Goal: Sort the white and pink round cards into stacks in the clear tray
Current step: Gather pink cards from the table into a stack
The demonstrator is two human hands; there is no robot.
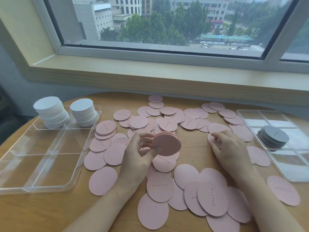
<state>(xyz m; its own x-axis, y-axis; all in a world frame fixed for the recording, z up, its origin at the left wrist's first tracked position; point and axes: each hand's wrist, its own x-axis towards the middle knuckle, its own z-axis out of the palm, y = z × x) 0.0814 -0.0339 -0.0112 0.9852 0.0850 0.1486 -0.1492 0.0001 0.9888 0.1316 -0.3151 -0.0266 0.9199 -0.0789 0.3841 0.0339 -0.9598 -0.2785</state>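
Note:
My left hand (138, 153) holds a small stack of pink cards (167, 144) upright above the table's middle. To its right, my right hand (229, 146) rests flat with its fingertips on a loose pink card (211, 138). Many pink round cards (212, 196) lie scattered over the wooden table. The clear tray (41, 158) stands at the left, and its two far compartments hold two stacks of white cards (50, 113) (83, 113). Its other compartments hold nothing.
A second clear tray (284, 164) at the right holds a stack of grey round cards (273, 136). A window sill runs behind the table. The table's round edge curves at the far left.

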